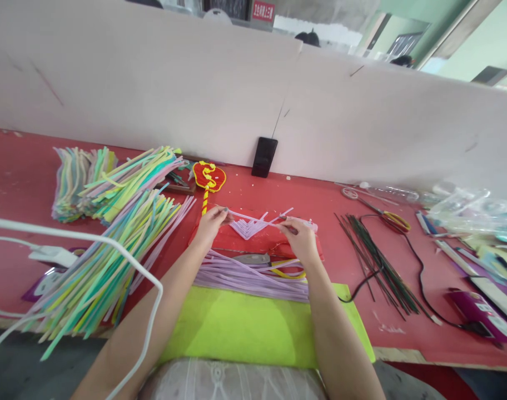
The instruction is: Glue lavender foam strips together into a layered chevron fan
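Observation:
My left hand (210, 223) and my right hand (300, 235) each pinch one end of a pale lilac pipe cleaner (253, 218), stretched between them above a woven lilac chevron piece (250, 228). That piece lies on a red sheet (262, 242). A bundle of lilac pipe cleaners (245, 275) sits just below my hands, partly on a lime green sheet (245, 325). A few yellow pipe cleaners (287, 272) curl under my right wrist.
Heaps of pastel green, yellow and pink pipe cleaners (112, 233) fill the left. A red and yellow ornament (209, 179) lies behind. Dark green wire stems (378, 261), yellow-handled scissors (389, 216), a black cable (420, 278) and a white cable (90, 244) surround. A pale partition (237, 89) backs the red table (20, 183).

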